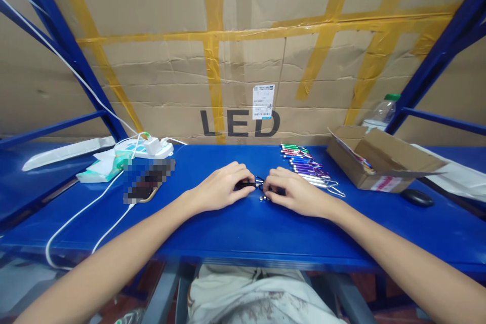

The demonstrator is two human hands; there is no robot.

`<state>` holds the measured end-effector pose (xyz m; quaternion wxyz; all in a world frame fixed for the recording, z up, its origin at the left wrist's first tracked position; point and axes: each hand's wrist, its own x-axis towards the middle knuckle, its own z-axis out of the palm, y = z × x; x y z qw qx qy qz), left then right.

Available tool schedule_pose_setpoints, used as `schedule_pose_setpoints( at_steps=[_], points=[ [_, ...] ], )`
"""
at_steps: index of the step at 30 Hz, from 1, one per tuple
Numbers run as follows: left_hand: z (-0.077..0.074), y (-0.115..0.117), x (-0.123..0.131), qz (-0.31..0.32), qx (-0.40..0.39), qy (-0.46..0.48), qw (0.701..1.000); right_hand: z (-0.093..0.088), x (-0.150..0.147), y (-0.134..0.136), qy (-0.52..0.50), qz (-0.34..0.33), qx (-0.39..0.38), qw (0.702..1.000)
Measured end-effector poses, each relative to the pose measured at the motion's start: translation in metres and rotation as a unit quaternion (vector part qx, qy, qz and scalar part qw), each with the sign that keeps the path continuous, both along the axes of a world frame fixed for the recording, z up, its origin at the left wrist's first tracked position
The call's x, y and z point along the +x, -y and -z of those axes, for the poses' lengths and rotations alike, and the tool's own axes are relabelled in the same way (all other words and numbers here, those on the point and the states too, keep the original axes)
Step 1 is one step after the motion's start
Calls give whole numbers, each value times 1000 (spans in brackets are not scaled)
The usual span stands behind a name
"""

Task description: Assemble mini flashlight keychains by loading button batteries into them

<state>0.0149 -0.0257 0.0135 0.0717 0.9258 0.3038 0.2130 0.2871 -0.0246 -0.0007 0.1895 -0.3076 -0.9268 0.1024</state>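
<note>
Near the middle of the blue table, my left hand (226, 187) is closed, thumb and fingers pinching a slim black piece with a shiny metal end (245, 184). Just to its right, my right hand (296, 191) curls closed around another dark piece (280, 191), mostly hidden by the fingers. The two hands almost meet, and I cannot tell whether the pieces are joined. Small round metal bits (261, 198) show on the table between the fingertips. Beyond my right hand lies a row of small pen-like metal sticks (301, 162) in green, red, blue, purple and silver, with clips or loops at their right ends.
On the right stand an open cardboard box (379, 167), a black mouse (417, 197) and a green-capped bottle (383, 111). A phone (150, 182) on a white cable, a tissue pack (102, 167) and a power strip (163, 149) lie left. A cardboard wall (170, 81) rises behind.
</note>
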Motion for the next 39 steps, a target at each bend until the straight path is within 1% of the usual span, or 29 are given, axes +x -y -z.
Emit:
schedule_pose_setpoints(
  at_steps=[4, 7, 10, 12, 15, 18, 22, 26, 30, 31, 32, 36, 37, 39],
  points=[
    [-1, 1, 1, 10, -43, 46, 998, 2, -1, -2, -2, 8, 11, 1000],
    [-1, 1, 4, 17, -105, 107, 989, 2, -1, -4, -9, 15, 32, 999],
    [0, 1, 6, 5, -177, 150, 973, 1, -2, -5, -10, 24, 40, 999],
    [1, 0, 6, -7, -191, 151, 970, 1, -2, -4, -16, 34, 40, 998],
    [1, -1, 3, -10, -164, 106, 981, 1, -2, -4, -24, 49, 36, 998],
    [1, -2, 1, -6, -125, 22, 992, 2, -2, -3, -22, 48, 29, 998],
    [1, -2, 0, -12, -90, -56, 994, -1, -2, 0, -16, 43, 13, 999],
    [1, -1, 0, 1, -69, -75, 995, -2, -3, 4, 3, 37, 5, 999],
    [0, -2, -3, -8, -38, -60, 997, 2, -3, -1, -4, 34, 23, 999],
    [0, -3, -4, -12, -26, -51, 998, 3, -2, -3, -13, 47, 30, 998],
    [0, -4, -5, -13, -16, -43, 999, 4, -2, -5, -27, 74, 35, 996],
    [2, -12, -11, -37, 5, -28, 999, 6, 1, -11, -99, 211, 30, 972],
    [2, -14, -12, -46, 5, -29, 999, 6, 1, -11, -109, 233, 27, 966],
    [3, -16, -14, -56, 0, -32, 998, 5, 0, -11, -114, 250, 27, 961]
  ],
)
